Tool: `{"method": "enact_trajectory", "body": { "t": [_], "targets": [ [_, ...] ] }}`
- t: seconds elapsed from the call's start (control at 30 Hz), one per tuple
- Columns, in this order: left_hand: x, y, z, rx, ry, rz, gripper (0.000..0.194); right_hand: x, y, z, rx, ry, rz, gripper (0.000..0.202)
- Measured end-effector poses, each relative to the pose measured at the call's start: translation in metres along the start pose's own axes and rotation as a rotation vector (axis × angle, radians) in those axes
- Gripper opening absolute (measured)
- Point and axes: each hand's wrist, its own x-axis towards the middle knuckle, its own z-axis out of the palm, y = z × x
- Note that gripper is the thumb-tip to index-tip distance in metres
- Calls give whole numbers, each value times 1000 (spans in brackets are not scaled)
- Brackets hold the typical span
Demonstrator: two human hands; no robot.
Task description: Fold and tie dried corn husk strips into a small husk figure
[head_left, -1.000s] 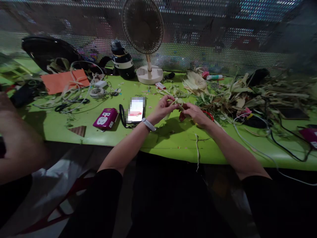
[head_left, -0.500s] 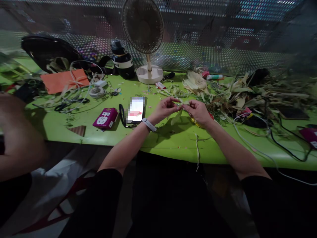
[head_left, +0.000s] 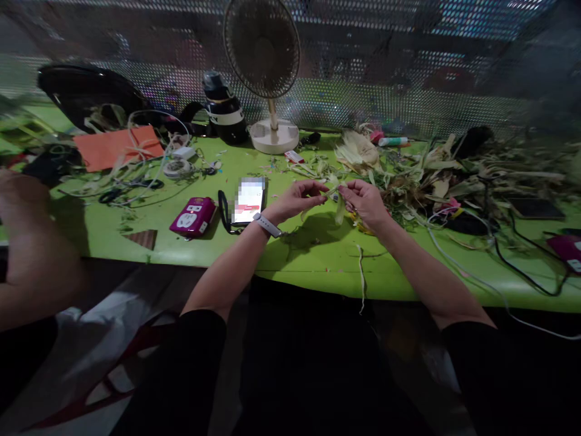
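Over the middle of the green table [head_left: 290,266], my right hand [head_left: 365,204] pinches a pale green husk piece [head_left: 338,206], whose strips hang down and spread toward the left. My left hand [head_left: 297,201], with a light watch band at the wrist, is beside its left end; the thumb and fingers are curved with a gap between them, and a pale strip shows below them. Something yellow [head_left: 361,225] lies partly hidden under my right hand. Behind the hands is a large pale husk bundle [head_left: 358,151].
A lit phone [head_left: 250,200] and a magenta power socket [head_left: 193,217] lie left. Behind stand a fan [head_left: 273,136] and a black bottle [head_left: 224,118]. Leaves [head_left: 436,175] and cables [head_left: 463,266] spread right. Another person's arm [head_left: 36,242] rests at far left.
The husk piece has turned, its strips now spreading beside my right fingers. My left fingers have parted from my right hand and opened a little.
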Motion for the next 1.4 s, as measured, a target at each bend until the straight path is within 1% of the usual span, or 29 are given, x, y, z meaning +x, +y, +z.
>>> {"method": "enact_trajectory", "body": {
  "t": [0.13, 0.2, 0.27, 0.33, 0.4, 0.43, 0.47, 0.57, 0.63, 0.7, 0.87, 0.93, 1.03, 1.1, 1.23, 1.3, 1.4],
  "targets": [
    [0, 0, 6, 40, 9, -1, 27, -3, 6, 3, -62, -41, -45, 56],
    [0, 0, 9, 74, 44, 7, 23, -4, 6, 3, -91, -42, -67, 53],
    [0, 0, 10, 94, 86, 36, 19, -4, 4, 1, -104, -40, -54, 50],
    [1, 0, 10, 93, 102, 58, 19, -4, 1, -2, -81, 11, -30, 47],
    [1, 0, 9, 89, 82, 65, 19, -3, -2, -5, -62, 84, -12, 46],
    [1, 0, 9, 92, 70, 69, 20, -2, -4, -5, -63, 98, 2, 46],
    [1, 0, 9, 98, 60, 73, 21, -2, -5, -5, -67, 87, 23, 47],
    [1, -3, 9, 117, 57, 93, 25, -3, -5, 1, -56, -25, 77, 53],
    [2, -5, 9, 112, 62, 98, 27, -5, -4, 6, -41, -57, 61, 53],
    [2, -7, 10, 99, 60, 86, 30, -6, -2, 9, -37, -24, 29, 51],
    [1, -6, 11, 129, 117, 65, 31, -2, 3, 6, 57, 172, -12, 42],
    [1, -6, 9, 166, 123, 82, 29, 0, 4, 3, 90, 195, -14, 40],
    [0, -5, 8, 206, 108, 119, 27, 0, 2, 2, 146, 174, 29, 42],
    [-2, -5, 8, 163, 73, 126, 27, -1, 1, 3, 174, 150, 72, 44],
    [-5, -6, 15, 25, -10, 111, 40, -4, 2, 7, 164, 97, 137, 46],
    [-5, -8, 19, -3, -9, 91, 43, -6, 3, 9, 149, 69, 143, 49],
    [-4, -10, 22, -32, 27, 66, 42, -6, 3, 9, 95, 43, 112, 54]
  ]
}}
